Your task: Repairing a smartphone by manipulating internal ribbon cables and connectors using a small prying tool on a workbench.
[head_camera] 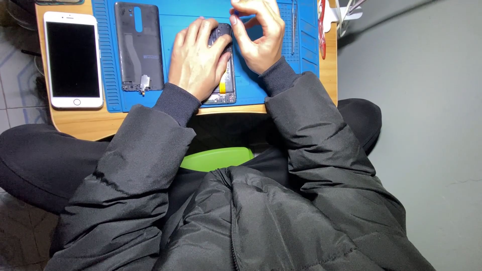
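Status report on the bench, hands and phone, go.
Left hand pressing down on opened phone on blue mat. Right hand pinched at its top edge. Detached back cover and white phone lie apart, left.

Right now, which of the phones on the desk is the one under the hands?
The opened dark phone on the blue mat, under the left hand. The white phone lies whole and untouched on the wood at far left; the dark back cover lies between.

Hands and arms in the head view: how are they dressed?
Both hands, left hand and right hand, are bare, with no gloves, rings or watch visible. Each arm wears a black puffy jacket sleeve with a dark ribbed knit cuff at the wrist.
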